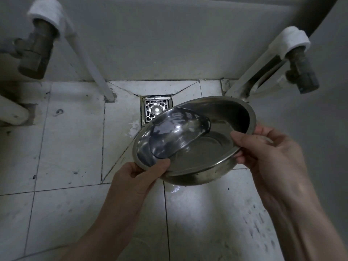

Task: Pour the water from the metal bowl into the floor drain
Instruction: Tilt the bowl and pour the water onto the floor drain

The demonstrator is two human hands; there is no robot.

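A: What is lying under everything?

B: A tiled floor (71, 140) is spreading out below, its pale square tiles looking scuffed, stained and glossy where light is bouncing off them. A plain grey wall (169, 44) is rising behind it.

A: And the task's thing?

B: The metal bowl (222, 147) is being held in the air above the floor, tilting down toward its far left side. It is round, shallow and steel, with a flat rolled rim and a dull, smudged shine. Water (177, 132) is pooling clear against the lowered side, reaching toward the rim.

A: How are the hands gripping?

B: The right hand (267, 149) is pinching the near right rim, thumb inside, fingers (243, 159) curling underneath. The left hand (139, 176) is clamping the near left rim, thumb on top.

A: Anything smaller?

B: Two white pipes are ending in dull brass valves, one at left (35, 51), one at right (301, 72). The floor drain (153, 110), a square perforated metal grate, is sitting just beyond the bowl's lowered edge.
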